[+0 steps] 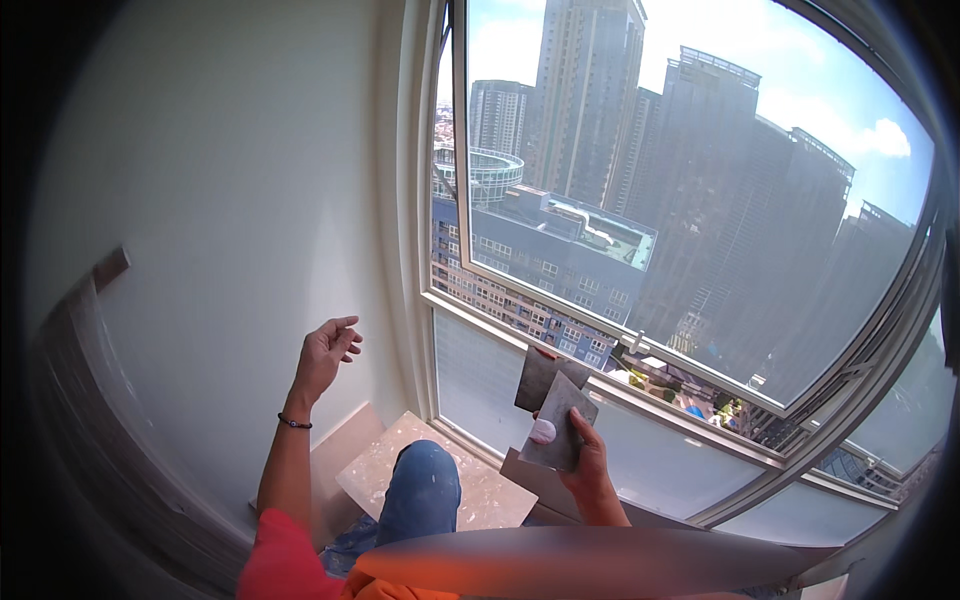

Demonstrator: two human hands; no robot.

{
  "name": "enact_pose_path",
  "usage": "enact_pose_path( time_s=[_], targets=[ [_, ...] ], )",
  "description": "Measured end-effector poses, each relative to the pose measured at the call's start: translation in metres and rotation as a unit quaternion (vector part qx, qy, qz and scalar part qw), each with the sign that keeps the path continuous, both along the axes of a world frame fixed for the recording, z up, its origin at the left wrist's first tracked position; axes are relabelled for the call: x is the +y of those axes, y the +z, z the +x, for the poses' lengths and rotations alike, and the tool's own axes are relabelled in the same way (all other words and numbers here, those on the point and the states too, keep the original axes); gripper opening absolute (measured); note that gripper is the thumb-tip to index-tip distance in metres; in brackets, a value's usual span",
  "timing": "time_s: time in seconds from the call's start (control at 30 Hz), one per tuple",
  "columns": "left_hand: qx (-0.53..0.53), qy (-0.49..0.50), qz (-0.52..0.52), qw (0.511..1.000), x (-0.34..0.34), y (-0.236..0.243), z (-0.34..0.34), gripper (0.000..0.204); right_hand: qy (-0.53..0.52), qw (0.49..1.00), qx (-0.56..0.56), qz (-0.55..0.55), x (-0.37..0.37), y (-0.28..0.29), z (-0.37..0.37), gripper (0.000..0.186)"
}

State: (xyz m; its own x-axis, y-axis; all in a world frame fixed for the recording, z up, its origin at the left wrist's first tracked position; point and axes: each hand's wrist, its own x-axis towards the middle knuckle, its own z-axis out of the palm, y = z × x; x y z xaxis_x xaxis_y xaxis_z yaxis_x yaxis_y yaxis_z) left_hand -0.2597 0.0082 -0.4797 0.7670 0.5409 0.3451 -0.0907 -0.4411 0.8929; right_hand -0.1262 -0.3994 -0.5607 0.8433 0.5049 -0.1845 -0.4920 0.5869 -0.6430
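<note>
My left hand [332,350] is raised in front of the pale wall, touching nothing. Its fingers are loosely bent and apart, with a dark bracelet at the wrist. By the window's lower frame, my right hand [590,455] grips a thin grey rectangular plate [572,400], like a flat putty scraper. A pinkish-white lump of putty [543,431] sticks to its face. A second, darker rectangular plate [540,378] shows just behind it, with a reddish spot at its top; whether the same hand holds it I cannot tell.
A tilted-out window [660,190] overlooks tall buildings. Below my bent knee [420,490] lies a paint-spotted beige board [390,455] against the corner. Plastic-wrapped material [90,350] leans on the wall [230,180] at left. An orange and grey blurred shape crosses the lower edge.
</note>
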Motion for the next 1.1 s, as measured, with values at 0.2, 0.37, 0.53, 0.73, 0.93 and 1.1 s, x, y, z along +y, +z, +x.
enact_pose_path(
  time_s=[0.2, 0.37, 0.53, 0.73, 0.93, 1.1],
  targets=[
    [-0.168, -0.092, 0.064, 0.979, 0.149, 0.247, 0.149, 0.042, 0.123, 0.978, -0.154, 0.068, 0.174, 0.226, 0.124, 0.054],
    [-0.129, -0.102, -0.035, 0.986, 0.191, 0.312, 0.224, 0.042, 0.175, 0.975, -0.089, 0.103, 0.208, 0.369, 0.159, 0.057],
    [0.003, -0.209, -0.158, 0.965, 0.118, 0.274, 0.255, 0.044, 0.102, 0.994, 0.033, 0.021, 0.177, 0.385, 0.167, 0.048],
    [0.056, -0.402, -0.358, 0.841, 0.007, 0.279, 0.29, 0.06, 0.051, 0.979, 0.184, -0.066, 0.143, 0.381, 0.164, 0.051],
    [0.118, -0.434, -0.38, 0.808, -0.042, 0.308, 0.297, 0.054, 0.076, 0.988, 0.115, 0.072, 0.139, 0.4, 0.177, 0.051],
    [0.154, -0.337, -0.363, 0.855, -0.046, 0.327, 0.274, 0.036, 0.09, 0.975, 0.189, 0.078, 0.163, 0.406, 0.183, 0.044]
  ],
)
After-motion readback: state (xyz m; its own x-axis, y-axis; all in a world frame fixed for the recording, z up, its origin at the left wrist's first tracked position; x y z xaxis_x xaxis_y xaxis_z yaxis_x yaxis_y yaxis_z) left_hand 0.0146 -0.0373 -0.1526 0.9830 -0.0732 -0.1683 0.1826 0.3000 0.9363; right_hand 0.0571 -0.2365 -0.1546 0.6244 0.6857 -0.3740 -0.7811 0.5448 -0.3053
